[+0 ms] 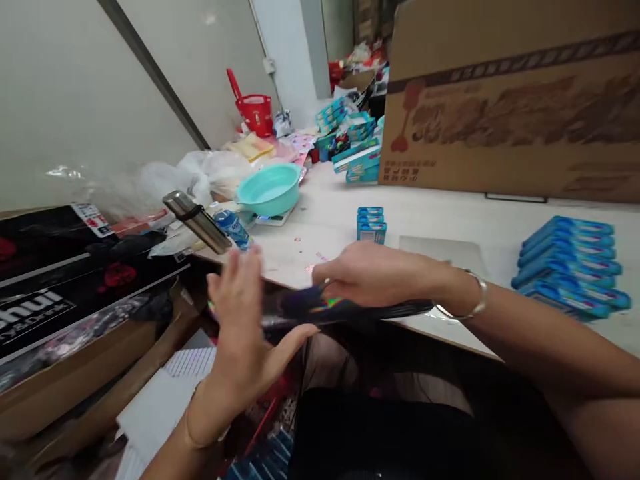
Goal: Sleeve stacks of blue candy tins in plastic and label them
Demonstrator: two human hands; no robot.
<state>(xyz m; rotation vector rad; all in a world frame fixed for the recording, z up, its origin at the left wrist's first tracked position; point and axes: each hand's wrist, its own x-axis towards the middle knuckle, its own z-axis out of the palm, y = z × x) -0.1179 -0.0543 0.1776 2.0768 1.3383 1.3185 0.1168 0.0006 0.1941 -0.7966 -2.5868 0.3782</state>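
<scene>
A dark sheet (350, 308) lies along the bench's (450, 220) near edge. The right hand (370, 273) has its fingers clamped over it. The left hand (245, 333), blurred, meets its left end with fingers apart. Bare benchtop lies beyond, up to three stacked blue boxes (371, 223), one teal bowl (269, 189) and one larger blue pile (570, 267).

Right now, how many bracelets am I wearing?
2: a silver bangle on the right wrist, by the glossy sheet; a thin band on the left wrist. Others farther up either arm may be hidden.
</scene>
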